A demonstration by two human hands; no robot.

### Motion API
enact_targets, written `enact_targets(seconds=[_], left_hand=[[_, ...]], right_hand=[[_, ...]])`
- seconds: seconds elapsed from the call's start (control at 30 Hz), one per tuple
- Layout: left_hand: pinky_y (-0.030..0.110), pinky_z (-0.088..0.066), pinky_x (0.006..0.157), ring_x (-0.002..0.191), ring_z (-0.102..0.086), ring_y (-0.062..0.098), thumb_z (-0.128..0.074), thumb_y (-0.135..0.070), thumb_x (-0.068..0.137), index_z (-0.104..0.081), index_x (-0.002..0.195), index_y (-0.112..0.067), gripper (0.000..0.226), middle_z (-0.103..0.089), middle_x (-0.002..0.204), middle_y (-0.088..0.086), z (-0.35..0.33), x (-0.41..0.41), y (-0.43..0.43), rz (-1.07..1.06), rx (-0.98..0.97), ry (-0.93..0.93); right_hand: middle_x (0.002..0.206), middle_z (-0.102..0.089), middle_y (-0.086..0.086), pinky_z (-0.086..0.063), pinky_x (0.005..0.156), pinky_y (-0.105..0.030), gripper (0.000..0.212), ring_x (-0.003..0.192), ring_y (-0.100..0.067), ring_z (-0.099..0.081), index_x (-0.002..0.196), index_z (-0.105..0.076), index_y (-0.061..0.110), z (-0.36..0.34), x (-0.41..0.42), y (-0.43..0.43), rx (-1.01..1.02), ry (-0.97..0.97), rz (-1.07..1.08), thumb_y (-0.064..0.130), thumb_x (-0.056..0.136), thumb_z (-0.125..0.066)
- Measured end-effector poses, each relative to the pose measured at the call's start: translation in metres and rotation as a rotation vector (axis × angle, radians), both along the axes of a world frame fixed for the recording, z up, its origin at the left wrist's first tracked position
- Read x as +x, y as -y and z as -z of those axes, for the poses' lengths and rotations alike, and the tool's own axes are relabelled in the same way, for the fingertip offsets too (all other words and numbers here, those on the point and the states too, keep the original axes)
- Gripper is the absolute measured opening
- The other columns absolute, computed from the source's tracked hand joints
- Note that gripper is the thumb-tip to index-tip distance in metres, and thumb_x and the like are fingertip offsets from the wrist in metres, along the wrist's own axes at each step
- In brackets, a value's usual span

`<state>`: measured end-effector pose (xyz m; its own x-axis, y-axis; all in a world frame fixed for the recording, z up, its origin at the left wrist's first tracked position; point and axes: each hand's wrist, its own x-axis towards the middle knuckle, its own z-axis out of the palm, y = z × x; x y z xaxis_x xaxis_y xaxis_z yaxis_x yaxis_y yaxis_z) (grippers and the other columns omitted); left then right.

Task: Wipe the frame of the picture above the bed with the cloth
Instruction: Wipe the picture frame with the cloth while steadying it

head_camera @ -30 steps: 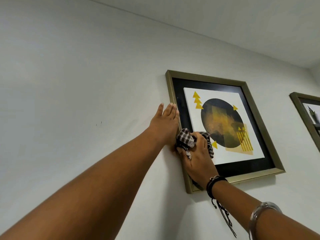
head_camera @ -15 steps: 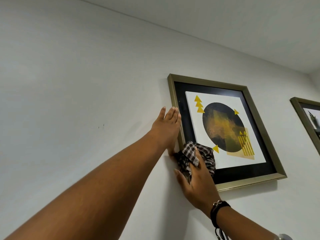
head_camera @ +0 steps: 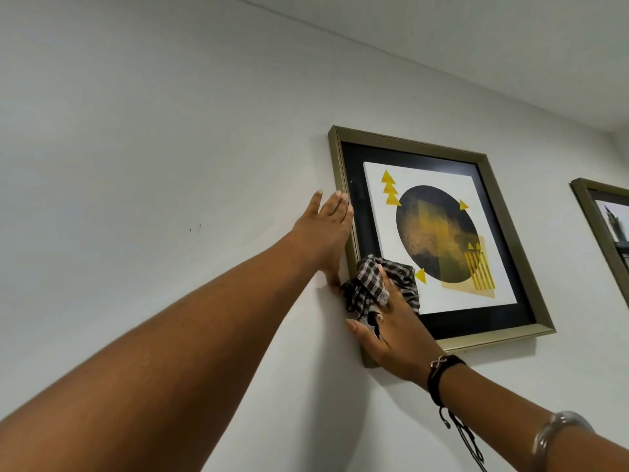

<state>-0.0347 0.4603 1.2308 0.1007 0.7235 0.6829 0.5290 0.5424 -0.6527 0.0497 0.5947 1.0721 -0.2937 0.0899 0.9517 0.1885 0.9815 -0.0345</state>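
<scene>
A picture in a dull gold frame (head_camera: 413, 144) hangs on the white wall, with a black mat and a dark circle with yellow triangles. My left hand (head_camera: 325, 233) lies flat against the frame's left side, fingers together and straight, holding nothing. My right hand (head_camera: 391, 330) presses a black-and-white checked cloth (head_camera: 369, 284) onto the lower left part of the picture, over the left rail and the mat. The hand and cloth hide the frame's lower left stretch.
A second gold-framed picture (head_camera: 594, 226) hangs to the right, cut off by the image edge. The ceiling (head_camera: 476, 35) meets the wall close above the frames. Bare white wall (head_camera: 153, 165) spreads to the left.
My right hand slid with the cloth down the frame's left side, then edged slightly back up. My left hand has stayed flat against the left rail.
</scene>
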Motion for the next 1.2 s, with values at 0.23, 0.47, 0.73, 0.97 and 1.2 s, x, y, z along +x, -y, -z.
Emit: enact_targets(seconds=[0.23, 0.47, 0.73, 0.97, 1.2], left_hand=[[0.054, 0.014, 0.117, 0.150, 0.020, 0.032, -0.076, -0.072, 0.054, 0.006, 0.155, -0.007, 0.146, 0.012, 0.164, 0.017, -0.004, 0.004, 0.004, -0.032, -0.033, -0.009], [0.053, 0.013, 0.118, 0.150, 0.019, 0.031, -0.078, -0.071, 0.052, 0.007, 0.155, -0.006, 0.148, 0.012, 0.164, 0.016, -0.006, -0.004, 0.002, 0.003, -0.032, -0.027], [0.050, 0.017, 0.117, 0.151, 0.017, 0.029, -0.072, -0.075, 0.057, 0.003, 0.155, -0.010, 0.139, 0.009, 0.165, 0.014, -0.009, -0.013, 0.003, 0.093, -0.023, -0.059], [0.050, 0.017, 0.118, 0.150, 0.020, 0.027, -0.069, -0.082, 0.050, 0.009, 0.155, -0.008, 0.150, 0.013, 0.165, 0.013, -0.012, -0.016, 0.002, 0.124, -0.038, -0.049], [0.047, 0.023, 0.114, 0.148, 0.026, 0.026, -0.063, -0.089, 0.046, 0.014, 0.154, -0.010, 0.154, 0.018, 0.164, 0.011, -0.008, -0.026, -0.007, 0.204, -0.037, -0.014]], right_hand=[[0.161, 0.015, 0.033, -0.001, 0.125, -0.023, 0.090, 0.151, 0.010, 0.015, 0.144, 0.019, 0.062, 0.020, -0.002, 0.000, 0.020, -0.009, -0.010, 0.083, 0.081, -0.042], [0.159, 0.024, 0.035, 0.002, 0.122, -0.022, 0.094, 0.149, 0.010, 0.020, 0.139, 0.023, 0.067, 0.015, 0.001, -0.006, -0.066, 0.075, -0.035, 0.089, 0.074, -0.040], [0.165, 0.027, 0.015, 0.010, 0.123, -0.026, 0.105, 0.151, -0.002, 0.028, 0.156, 0.018, 0.039, -0.048, 0.005, -0.008, -0.035, 0.174, 0.066, 0.092, 0.074, -0.022], [0.166, 0.023, 0.012, 0.009, 0.125, -0.029, 0.106, 0.153, -0.006, 0.023, 0.158, 0.014, 0.030, -0.118, 0.008, -0.007, 0.093, 0.188, 0.139, 0.080, 0.081, -0.038], [0.163, 0.021, 0.019, 0.004, 0.125, -0.030, 0.111, 0.151, -0.001, 0.020, 0.153, 0.017, 0.043, -0.149, 0.020, -0.022, 0.149, 0.218, 0.161, 0.095, 0.067, -0.032]])
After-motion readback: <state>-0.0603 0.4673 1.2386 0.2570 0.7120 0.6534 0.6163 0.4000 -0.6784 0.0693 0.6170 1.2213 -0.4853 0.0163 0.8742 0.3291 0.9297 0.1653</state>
